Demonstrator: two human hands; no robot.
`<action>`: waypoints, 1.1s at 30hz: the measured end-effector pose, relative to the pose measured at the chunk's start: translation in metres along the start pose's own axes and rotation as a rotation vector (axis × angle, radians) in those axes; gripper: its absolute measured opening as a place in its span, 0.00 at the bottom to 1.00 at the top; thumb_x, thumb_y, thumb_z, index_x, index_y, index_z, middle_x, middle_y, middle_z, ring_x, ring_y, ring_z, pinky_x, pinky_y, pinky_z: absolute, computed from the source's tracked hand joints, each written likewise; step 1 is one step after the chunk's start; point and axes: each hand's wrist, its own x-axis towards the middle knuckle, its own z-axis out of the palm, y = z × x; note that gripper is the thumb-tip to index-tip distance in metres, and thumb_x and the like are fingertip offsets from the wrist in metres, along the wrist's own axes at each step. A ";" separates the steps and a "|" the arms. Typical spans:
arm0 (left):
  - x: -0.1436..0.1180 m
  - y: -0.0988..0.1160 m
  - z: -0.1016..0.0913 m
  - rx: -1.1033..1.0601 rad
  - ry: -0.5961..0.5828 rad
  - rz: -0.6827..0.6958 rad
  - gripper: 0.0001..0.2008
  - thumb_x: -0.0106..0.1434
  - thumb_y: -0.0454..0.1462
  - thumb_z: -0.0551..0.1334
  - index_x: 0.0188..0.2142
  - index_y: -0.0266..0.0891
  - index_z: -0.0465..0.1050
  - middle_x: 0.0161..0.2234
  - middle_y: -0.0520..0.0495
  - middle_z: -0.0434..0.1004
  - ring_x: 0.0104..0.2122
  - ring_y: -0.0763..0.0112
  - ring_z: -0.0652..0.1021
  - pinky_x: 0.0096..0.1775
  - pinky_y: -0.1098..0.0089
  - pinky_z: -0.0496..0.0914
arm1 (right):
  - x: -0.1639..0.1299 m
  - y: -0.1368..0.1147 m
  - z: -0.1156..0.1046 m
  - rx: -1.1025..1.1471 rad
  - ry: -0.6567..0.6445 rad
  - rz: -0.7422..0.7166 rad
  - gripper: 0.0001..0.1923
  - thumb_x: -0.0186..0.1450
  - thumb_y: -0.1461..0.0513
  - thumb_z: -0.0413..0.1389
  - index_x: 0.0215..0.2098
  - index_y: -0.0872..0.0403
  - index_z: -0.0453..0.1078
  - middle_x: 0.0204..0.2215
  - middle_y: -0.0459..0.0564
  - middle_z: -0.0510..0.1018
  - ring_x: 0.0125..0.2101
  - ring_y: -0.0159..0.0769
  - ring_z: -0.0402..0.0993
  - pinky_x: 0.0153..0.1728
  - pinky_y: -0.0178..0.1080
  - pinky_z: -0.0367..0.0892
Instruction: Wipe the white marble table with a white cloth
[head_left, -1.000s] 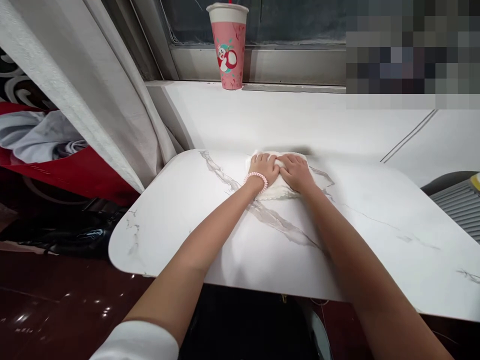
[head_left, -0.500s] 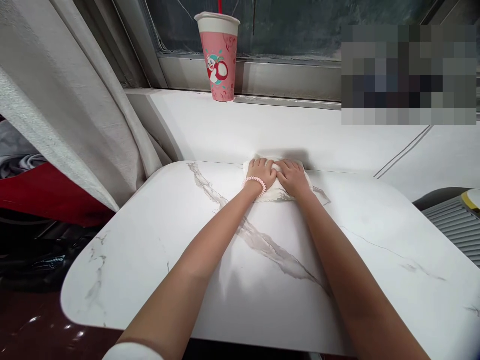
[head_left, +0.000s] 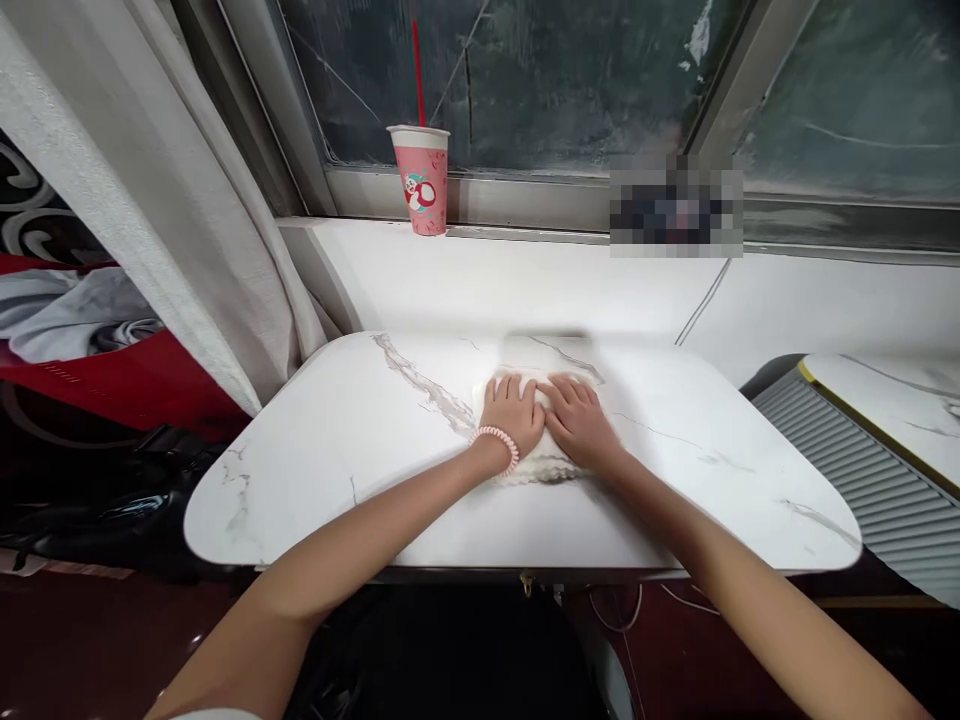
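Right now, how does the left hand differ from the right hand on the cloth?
The left hand wears a pink coiled band at the wrist; the right hand has a bare wrist. The left hand lies on the left part of the white cloth, the right hand on the right part. Both press flat, palm down, side by side on the marble table.

Your left hand (head_left: pixel 512 412) and right hand (head_left: pixel 579 422) cover most of the white cloth (head_left: pixel 541 468), so you only see its near edge. A blurry patch (head_left: pixel 675 205) hides something on the far window sill. The grey slatted thing (head_left: pixel 885 490) runs off the right edge.
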 end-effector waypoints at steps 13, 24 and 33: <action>-0.033 0.064 -0.005 -0.051 -0.085 0.122 0.25 0.70 0.40 0.48 0.62 0.31 0.62 0.64 0.33 0.62 0.64 0.50 0.62 0.65 0.47 0.51 | -0.075 0.019 -0.035 0.018 0.047 0.036 0.24 0.69 0.60 0.43 0.61 0.54 0.65 0.59 0.57 0.70 0.60 0.48 0.60 0.61 0.52 0.54; 0.076 0.045 0.021 -0.090 -0.062 0.074 0.21 0.70 0.39 0.48 0.58 0.38 0.66 0.62 0.39 0.66 0.62 0.59 0.64 0.65 0.55 0.51 | 0.018 0.073 -0.009 0.082 0.009 0.184 0.22 0.68 0.60 0.45 0.58 0.52 0.68 0.58 0.56 0.71 0.58 0.48 0.63 0.60 0.51 0.55; 0.141 0.035 0.038 -0.145 -0.045 0.032 0.20 0.69 0.39 0.49 0.57 0.40 0.67 0.61 0.42 0.68 0.62 0.60 0.64 0.65 0.58 0.52 | 0.071 0.105 0.006 0.078 -0.032 0.273 0.22 0.68 0.62 0.46 0.58 0.52 0.68 0.60 0.55 0.70 0.60 0.48 0.61 0.61 0.51 0.54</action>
